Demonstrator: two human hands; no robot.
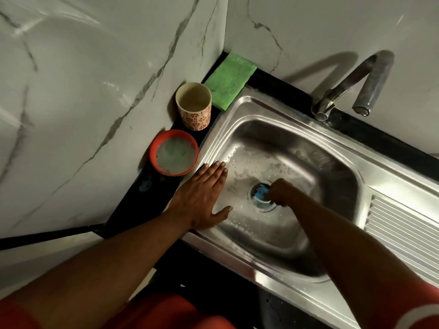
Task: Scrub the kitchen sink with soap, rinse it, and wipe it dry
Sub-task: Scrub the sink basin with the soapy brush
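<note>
Sink: the shiny steel kitchen sink (297, 119) sits in the black counter (152, 191), with white soap bubbles (251, 162) on its floor.
Left hand: the left hand (202, 193) lies flat on the sink's left rim, fingers straight, holding nothing.
Right hand: the right hand (281, 192) is down in the middle of the sink, fingers curled tight round a small blue thing (260, 192) over the drain (too blurry to say what it is).
Left edge of counter: 1 red bowl of soapy water (152, 153), then 1 cream cup with red flowers (196, 117).
Back left corner: 1 folded green cloth (228, 81).
Back edge: 1 grey metal tap (351, 89).
</note>
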